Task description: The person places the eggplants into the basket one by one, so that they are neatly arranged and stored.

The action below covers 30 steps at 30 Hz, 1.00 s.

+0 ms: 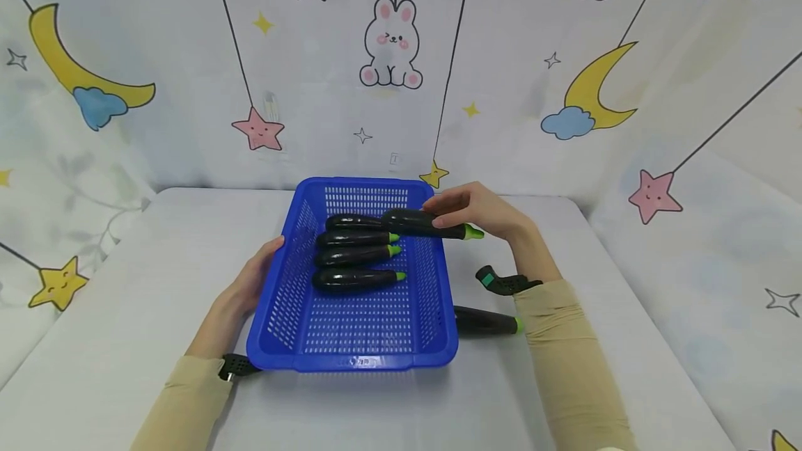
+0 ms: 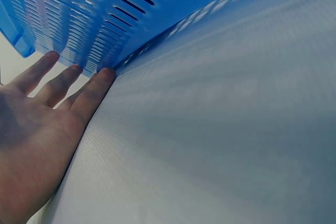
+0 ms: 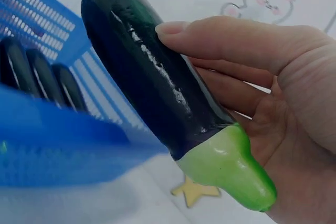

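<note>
My right hand (image 1: 479,211) grips a glossy black eggplant (image 1: 410,223) with a green stem, holding it above the basket's right rim. The right wrist view shows the thumb lying along the near side of this eggplant (image 3: 152,77). The blue plastic basket (image 1: 360,362) has slotted walls, and several dark eggplants (image 1: 357,279) lie side by side in it. At its left side, my left hand (image 1: 255,275) touches the outer wall. In the left wrist view, the left hand (image 2: 47,124) has extended fingers against the slotted wall (image 2: 94,24).
Another eggplant (image 1: 485,321) lies on the white table (image 1: 150,312), partly hidden by the basket's right side. Behind the table hangs a pale cloth (image 1: 332,54) printed with stars, moons and a rabbit. Black straps (image 1: 501,282) are on both wrists.
</note>
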Motion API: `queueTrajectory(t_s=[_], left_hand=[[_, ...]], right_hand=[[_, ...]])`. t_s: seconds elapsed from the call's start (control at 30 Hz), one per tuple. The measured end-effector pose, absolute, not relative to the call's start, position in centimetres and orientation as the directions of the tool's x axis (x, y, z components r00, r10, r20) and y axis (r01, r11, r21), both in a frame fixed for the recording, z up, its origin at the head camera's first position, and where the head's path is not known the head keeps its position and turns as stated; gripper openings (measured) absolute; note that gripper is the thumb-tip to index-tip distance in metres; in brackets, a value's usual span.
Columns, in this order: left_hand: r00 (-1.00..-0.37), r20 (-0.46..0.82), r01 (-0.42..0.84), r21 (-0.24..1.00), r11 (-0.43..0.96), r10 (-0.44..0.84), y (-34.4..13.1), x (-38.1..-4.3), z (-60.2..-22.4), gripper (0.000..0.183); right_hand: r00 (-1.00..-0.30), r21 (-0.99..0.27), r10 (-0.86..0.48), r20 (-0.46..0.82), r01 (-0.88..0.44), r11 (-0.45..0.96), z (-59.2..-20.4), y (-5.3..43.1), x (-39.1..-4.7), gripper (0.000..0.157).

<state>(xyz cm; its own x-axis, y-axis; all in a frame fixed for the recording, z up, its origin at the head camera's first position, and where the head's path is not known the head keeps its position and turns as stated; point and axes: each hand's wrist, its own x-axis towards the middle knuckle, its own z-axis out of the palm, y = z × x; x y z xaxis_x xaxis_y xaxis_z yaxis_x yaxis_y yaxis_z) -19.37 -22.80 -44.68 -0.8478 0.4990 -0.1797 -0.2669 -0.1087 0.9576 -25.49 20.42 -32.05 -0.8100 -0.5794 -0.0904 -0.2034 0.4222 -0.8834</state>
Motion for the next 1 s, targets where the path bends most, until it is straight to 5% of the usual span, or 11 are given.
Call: queueTrajectory(t_s=[0.7,1.0], left_hand=[[-0.848,-0.188,-0.278,0.954,-0.112,0.496,-23.0,-19.3,-44.9,0.083],[-0.844,-0.194,-0.287,0.951,-0.115,0.501,-22.9,-19.3,-44.7,0.083]], right_hand=[[-0.722,-0.921,-0.678,-0.139,-0.158,0.357,-33.4,9.7,-26.5,0.033],[-0.677,-0.916,-0.703,-0.215,-0.11,0.387,-35.2,8.6,-25.5,0.032]])
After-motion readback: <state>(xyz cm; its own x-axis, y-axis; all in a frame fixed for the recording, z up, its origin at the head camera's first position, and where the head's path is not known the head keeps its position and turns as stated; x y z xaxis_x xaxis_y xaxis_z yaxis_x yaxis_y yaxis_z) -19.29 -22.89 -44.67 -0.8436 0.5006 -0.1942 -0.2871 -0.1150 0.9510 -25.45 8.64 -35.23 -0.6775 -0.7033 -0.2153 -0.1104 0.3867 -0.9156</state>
